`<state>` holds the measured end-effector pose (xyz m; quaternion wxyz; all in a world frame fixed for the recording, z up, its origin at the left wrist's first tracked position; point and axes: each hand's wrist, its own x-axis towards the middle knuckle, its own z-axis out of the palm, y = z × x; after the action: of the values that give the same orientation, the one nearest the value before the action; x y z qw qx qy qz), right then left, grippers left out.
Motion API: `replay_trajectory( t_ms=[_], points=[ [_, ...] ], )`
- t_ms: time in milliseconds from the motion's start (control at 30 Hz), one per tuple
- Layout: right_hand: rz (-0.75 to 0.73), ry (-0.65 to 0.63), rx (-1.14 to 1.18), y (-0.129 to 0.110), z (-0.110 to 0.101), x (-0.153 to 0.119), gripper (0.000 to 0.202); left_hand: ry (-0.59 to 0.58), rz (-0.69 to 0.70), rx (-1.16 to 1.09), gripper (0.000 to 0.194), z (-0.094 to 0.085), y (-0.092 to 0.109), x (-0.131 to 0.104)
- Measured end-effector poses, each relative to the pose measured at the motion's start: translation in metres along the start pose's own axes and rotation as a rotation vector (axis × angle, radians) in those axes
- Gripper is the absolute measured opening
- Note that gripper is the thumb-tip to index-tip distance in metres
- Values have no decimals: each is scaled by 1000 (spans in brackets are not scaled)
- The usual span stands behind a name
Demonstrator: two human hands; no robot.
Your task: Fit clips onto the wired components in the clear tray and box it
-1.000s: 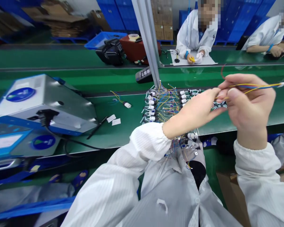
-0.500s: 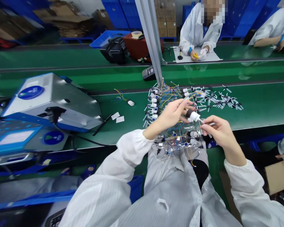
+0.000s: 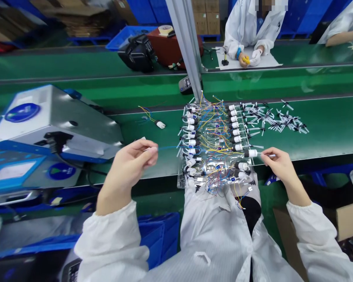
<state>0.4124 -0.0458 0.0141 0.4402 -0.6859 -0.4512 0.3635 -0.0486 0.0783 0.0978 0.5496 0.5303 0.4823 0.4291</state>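
Observation:
My left hand is out to the left, thumb and fingertips pinched on the end of a thin blue wire. The wire runs taut to the right, over a clear plastic tray. On the right, my right hand is closed with a fingertip pinch on the thin pale end of a white cylinder with a black cap, at the tray's right edge. Similar white cylinders with yellow and blue wires line both sides of the tray.
Many black-and-white bladed pieces lie loose to the right. One wired white piece lies apart on the green bench. A metal post rises behind the tray; a boxy machine stands left. Across the bench, a co-worker's hand holds something yellow.
My left hand has moved from beside the white cylinder far to the left, drawing the blue wire out straight. My right hand has shifted slightly right, still pinching the cylinder's thin end.

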Motion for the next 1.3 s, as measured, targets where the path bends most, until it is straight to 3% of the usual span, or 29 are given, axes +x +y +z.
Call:
replay_trajectory(
  t_ms=[167, 233, 333, 400, 533, 667, 833, 967, 1100, 1200, 1300],
  points=[
    [-18, -4, 183, 25, 18, -2, 39, 126, -75, -79, 36, -2, -10, -16],
    [-74, 53, 242, 27, 20, -7, 32, 155, -55, -77, 41, 5, -11, -20],
    [-192, 54, 253, 22, 20, -15, 20, 169, 12, -1, 32, 22, -10, -26],
    [-266, 7, 221, 15, 22, -20, 18, 106, 61, 91, 28, 38, -9, -28],
    [-355, -24, 139, 4, 28, -24, 21, -136, 237, 230, 31, 82, -5, -25],
    [-398, 117, 46, -1, 37, -24, 7, -344, 420, 196, 43, 130, -4, -19],
    [-385, 202, 83, -14, 53, -21, 9, -587, 227, 236, 31, 175, -17, -11],
    [-283, 149, 252, -26, 68, -19, 18, -536, 247, 405, 33, 195, -34, -5],
    [-337, 99, 223, -33, 78, -17, 6, -507, 213, 320, 41, 199, -51, -7],
    [-368, 17, 221, -35, 82, -17, 5, -427, 193, 207, 33, 196, -58, -9],
    [-309, 12, 278, -35, 86, -18, 8, -340, 262, 208, 20, 194, -59, -9]
  ],
)
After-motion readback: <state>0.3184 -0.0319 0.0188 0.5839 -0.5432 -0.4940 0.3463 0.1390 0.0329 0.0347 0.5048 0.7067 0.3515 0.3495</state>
